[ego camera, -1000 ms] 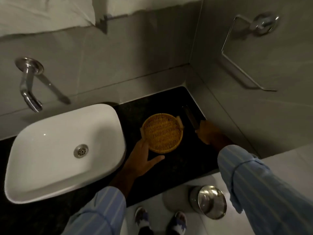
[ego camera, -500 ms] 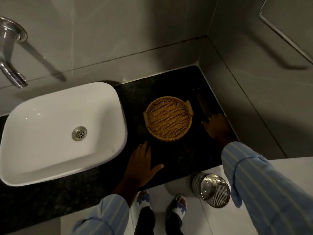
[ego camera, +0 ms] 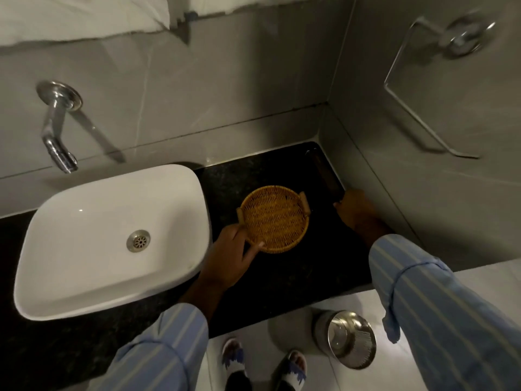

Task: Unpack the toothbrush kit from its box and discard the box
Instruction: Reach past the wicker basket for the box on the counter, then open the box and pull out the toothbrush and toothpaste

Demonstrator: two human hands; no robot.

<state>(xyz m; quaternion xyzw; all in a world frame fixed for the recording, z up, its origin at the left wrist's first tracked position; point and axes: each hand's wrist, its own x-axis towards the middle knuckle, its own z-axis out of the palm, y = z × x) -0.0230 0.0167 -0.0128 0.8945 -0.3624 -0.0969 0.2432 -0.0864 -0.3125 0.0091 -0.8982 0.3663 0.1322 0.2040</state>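
Observation:
A long, narrow dark box [ego camera: 323, 176] lies on the black counter [ego camera: 296, 277], along the right wall in the corner. My right hand [ego camera: 355, 211] covers its near end, fingers closed around it; the grip itself is partly hidden. A round wicker basket [ego camera: 282, 189] with two small handles sits empty in the middle of the counter. My left hand [ego camera: 232, 256] holds its near left rim, thumb on the edge and fingers by the left handle.
A white basin [ego camera: 197, 190] fills the counter's left side under a chrome wall tap [ego camera: 57, 142]. A steel pedal bin [ego camera: 351, 338] with its lid shut stands on the floor by my feet. A chrome towel ring [ego camera: 423, 103] hangs on the right wall.
My left hand has left the bare counter and taken the basket's near rim. The right hand stays at the box's near end. The view has tilted upward.

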